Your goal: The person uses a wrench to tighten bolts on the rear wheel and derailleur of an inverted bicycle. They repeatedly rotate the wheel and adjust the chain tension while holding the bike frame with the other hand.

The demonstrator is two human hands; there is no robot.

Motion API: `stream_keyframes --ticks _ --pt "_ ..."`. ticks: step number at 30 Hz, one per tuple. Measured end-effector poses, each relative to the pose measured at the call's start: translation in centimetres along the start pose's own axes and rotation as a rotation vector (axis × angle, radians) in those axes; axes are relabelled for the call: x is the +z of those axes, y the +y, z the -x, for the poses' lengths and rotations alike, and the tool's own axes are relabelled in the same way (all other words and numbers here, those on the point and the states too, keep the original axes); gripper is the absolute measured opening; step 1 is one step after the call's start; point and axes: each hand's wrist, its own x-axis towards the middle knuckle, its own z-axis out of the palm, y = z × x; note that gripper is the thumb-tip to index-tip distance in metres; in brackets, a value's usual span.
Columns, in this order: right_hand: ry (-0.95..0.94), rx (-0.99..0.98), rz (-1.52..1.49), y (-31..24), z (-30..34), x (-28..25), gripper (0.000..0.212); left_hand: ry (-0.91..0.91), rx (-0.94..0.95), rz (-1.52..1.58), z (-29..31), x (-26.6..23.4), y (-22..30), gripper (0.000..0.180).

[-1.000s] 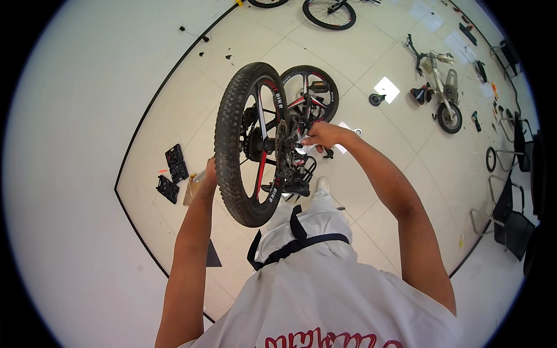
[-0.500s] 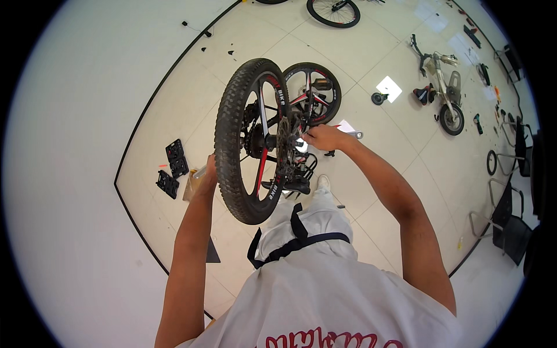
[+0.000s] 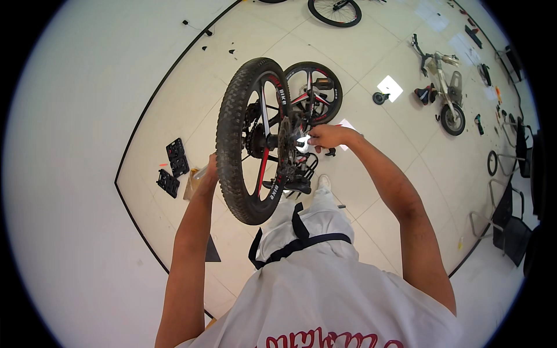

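Note:
A bicycle stands in front of me, its thick-treaded rear wheel nearest, with black, red and white spokes. Further off is its front wheel. My right hand is closed on a wrench, whose silver head is by the axle on the wheel's right side. My left hand is at the left side of the tyre; its fingers are hidden behind it. A pale silvery thing shows beside that hand, and I cannot tell whether it is held. The sprockets show between the spokes.
An opened black tool case lies on the tiled floor to the left, near a brown box. At the right stand a partly stripped small bike and black chairs. Another bicycle wheel lies at the far side.
My right hand has shifted slightly right and turned at the axle. The wrench's far end, which stuck out past the hand, no longer shows there; its head shows more plainly. My left hand stays put.

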Motion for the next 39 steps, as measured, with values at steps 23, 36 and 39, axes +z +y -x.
stream_keyframes --ticks 23,36,39 --pt "0.509 -0.134 0.588 -2.5 2.5 4.2 0.021 0.004 0.150 -0.861 -0.7 -0.2 -1.5 0.025" --pt "0.288 -0.120 0.158 -0.7 2.0 3.1 0.023 0.026 0.095 -0.629 -0.2 0.4 1.1 0.028" --pt "0.262 -0.067 0.084 -1.3 2.3 2.9 0.024 0.008 0.110 -0.716 -0.1 0.1 0.8 0.028"
